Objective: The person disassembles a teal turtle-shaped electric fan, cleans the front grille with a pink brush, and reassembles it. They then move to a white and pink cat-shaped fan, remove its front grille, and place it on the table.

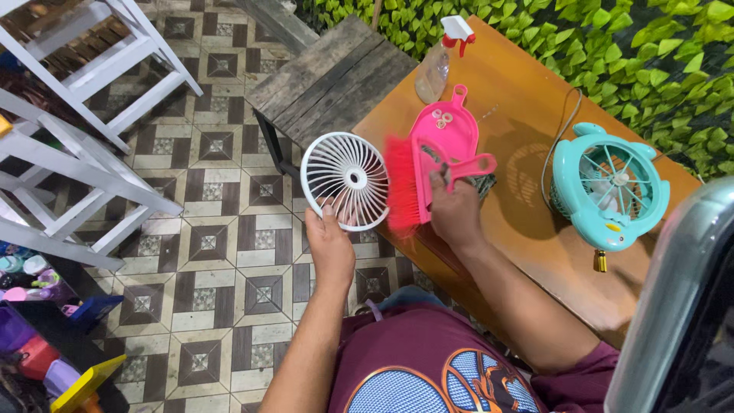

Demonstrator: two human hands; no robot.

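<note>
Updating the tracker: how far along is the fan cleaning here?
Done: the white front grille is off the teal fan, whose blades show. In hand: the left hand holds the grille over the floor; the right hand holds the pink brush beside it. Left: refitting the grille; small washers lie in the pink dustpan; the spray bottle stands untouched.
</note>
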